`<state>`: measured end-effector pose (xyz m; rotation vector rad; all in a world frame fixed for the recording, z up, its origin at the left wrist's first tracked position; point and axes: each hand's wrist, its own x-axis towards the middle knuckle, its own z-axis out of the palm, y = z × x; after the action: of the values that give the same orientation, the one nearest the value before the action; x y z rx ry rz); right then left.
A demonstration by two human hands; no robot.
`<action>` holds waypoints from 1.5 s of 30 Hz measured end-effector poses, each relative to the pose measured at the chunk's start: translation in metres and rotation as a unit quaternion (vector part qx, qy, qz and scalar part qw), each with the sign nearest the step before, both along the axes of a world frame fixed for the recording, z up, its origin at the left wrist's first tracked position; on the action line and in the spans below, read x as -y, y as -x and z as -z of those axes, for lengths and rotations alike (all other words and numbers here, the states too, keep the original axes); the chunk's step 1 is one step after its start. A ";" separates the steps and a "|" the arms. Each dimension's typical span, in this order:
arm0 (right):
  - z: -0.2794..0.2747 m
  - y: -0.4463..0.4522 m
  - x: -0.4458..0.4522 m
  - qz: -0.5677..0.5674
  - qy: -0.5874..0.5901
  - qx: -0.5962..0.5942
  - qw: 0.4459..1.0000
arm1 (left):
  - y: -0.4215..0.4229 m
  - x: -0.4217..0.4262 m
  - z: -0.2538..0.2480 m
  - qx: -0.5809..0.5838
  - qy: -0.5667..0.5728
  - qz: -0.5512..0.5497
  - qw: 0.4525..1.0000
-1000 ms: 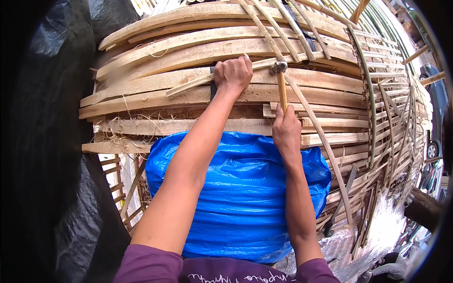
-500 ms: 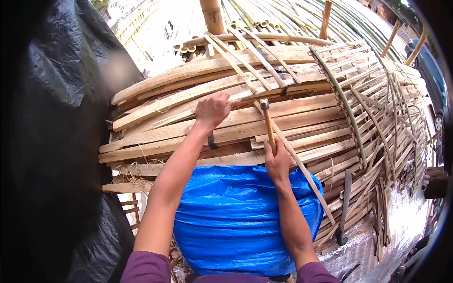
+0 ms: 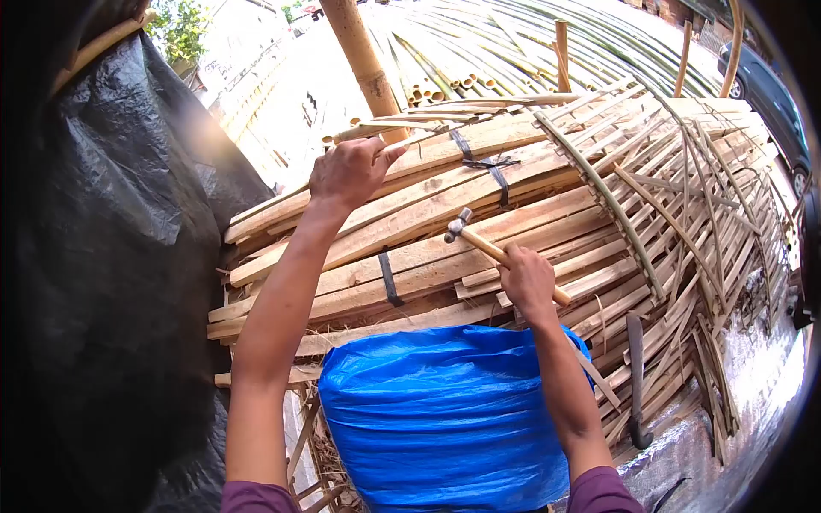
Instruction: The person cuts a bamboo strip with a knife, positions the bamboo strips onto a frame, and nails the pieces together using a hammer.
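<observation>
Hammer (image 3: 489, 249) sits in the right hand (image 3: 528, 282), whose fingers wrap closed around the wooden handle near its middle. It lies at a slant over the planks (image 3: 445, 256), metal head pointing away and to the left, the handle's butt sticking out on the near side of the fist. Left hand (image 3: 349, 175) is raised at the far left part of the stack, back of the hand up, fingers curled and thumb stretched out to the right — whether anything is pinched beneath them, I cannot tell. Thin slats (image 3: 419, 120) lie just beyond it, along the far edge of the planks.

One black strap (image 3: 390, 278) crosses the nearer planks between the two forearms; another, knotted strap (image 3: 487, 162) binds the farther ones. Blue sheet (image 3: 445, 410) bulges between the arms, closest to the person. To its right, a long dark tool with a hooked end (image 3: 635, 368) rests against loose strips (image 3: 667, 368). Black plastic (image 3: 111, 256) hangs at the left, and a bamboo post (image 3: 359, 60) stands beyond the stack.
</observation>
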<state>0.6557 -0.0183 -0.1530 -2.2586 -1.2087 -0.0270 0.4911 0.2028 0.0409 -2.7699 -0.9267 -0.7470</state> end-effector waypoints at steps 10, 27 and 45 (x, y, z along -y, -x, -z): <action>-0.069 0.015 -0.045 -0.162 -0.261 -0.312 0.899 | 0.011 0.058 -0.034 -0.028 0.006 -0.005 1.000; -0.121 0.102 -0.062 -0.066 -0.495 -0.344 0.795 | 0.025 0.116 -0.011 -0.010 0.031 -0.029 0.999; -0.111 0.108 -0.035 -0.078 -0.478 -0.426 0.764 | 0.037 0.139 0.013 0.021 0.035 -0.014 0.999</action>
<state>0.5478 0.0169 -0.0420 -1.0190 -0.6083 0.3378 0.4540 0.0641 0.0283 -2.8045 -1.0152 -0.7851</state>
